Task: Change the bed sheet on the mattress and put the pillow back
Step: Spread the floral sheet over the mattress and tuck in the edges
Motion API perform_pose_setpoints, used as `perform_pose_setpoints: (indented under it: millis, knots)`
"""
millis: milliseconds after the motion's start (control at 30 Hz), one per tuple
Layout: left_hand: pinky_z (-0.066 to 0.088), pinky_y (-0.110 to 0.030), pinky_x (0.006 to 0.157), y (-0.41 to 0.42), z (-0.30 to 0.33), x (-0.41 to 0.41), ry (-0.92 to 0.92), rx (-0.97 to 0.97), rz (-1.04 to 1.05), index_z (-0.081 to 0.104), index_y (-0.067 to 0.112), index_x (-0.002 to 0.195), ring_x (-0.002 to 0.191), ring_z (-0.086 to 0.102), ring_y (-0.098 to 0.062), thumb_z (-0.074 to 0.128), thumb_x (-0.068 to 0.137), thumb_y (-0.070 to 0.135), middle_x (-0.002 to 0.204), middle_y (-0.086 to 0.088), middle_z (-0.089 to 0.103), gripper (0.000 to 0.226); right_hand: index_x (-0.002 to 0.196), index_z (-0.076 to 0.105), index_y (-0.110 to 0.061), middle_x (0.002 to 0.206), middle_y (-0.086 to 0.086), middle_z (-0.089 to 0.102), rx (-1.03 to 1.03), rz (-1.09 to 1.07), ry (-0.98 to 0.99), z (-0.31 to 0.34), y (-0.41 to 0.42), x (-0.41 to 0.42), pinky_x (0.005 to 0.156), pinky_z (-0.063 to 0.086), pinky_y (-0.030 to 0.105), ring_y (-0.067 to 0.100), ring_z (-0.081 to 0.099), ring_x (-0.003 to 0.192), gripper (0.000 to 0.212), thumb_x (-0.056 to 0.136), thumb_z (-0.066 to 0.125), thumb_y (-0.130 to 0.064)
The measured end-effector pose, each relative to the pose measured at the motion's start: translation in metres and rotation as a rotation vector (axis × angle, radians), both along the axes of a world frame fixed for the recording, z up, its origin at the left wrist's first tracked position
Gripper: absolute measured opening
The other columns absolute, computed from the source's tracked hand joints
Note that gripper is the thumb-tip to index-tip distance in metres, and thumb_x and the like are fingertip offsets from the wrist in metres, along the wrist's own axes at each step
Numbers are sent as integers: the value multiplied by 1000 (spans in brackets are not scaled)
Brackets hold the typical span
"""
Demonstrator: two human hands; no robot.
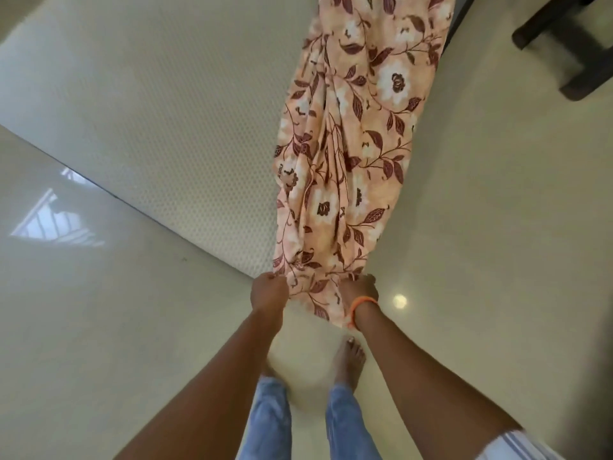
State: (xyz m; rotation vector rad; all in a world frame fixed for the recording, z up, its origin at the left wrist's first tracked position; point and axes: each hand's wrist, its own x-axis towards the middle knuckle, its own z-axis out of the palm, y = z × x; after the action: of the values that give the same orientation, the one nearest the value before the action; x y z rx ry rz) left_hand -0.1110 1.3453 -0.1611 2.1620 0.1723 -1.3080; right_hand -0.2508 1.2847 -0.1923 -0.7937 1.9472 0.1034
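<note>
Between both hands, left (269, 291) and right (360, 287), gripped bed sheet (348, 154) (floral, bunched) over the mattress (149, 111) corner.

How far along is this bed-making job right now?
Early on. Done: the mattress lies bare on the floor, with no sheet over it. In hand: the left hand and right hand both grip the near end of the bunched floral sheet. Left: spreading it across the mattress and returning the pillow, which is not in view.
</note>
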Motion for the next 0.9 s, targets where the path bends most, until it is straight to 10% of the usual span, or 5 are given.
perform_pose_setpoints:
  millis: [133,233,500,633,900]
  knots:
    - [37,-28,54,5,-5,28,-96,41,-66,63,5,78,61,47,-22,65,83,16,67,-7,51,12,149,19,-11,147,19,31,-59,88,190,-3,6,28,103,36,50,42,36,132,74,91,62,-28]
    - [50,-32,78,2,-2,54,-200,21,-142,64,-2,114,95,65,-29,64,81,18,106,-17,67,39,140,37,-11,140,16,41,-314,173,182,6,3,55,97,41,48,39,43,124,61,87,64,-19]
    - [25,-48,116,-70,-15,174,-432,-64,-927,29,14,152,149,16,-30,53,93,25,162,-10,19,65,121,54,-9,122,12,54,-667,543,54,28,-68,179,91,46,42,31,53,110,33,89,57,-20]
    - [47,-39,92,-90,-21,222,-372,26,-918,46,23,140,121,53,-29,51,89,26,136,-9,53,51,127,49,-6,128,14,49,-614,643,127,14,-105,231,88,47,43,33,53,111,37,94,53,-23]
    - [47,-35,72,-152,-26,277,330,160,-429,67,10,96,83,57,-22,60,90,18,98,-6,67,12,129,43,-4,131,15,46,-539,592,457,-16,-200,292,80,50,44,34,53,114,46,96,52,-34]
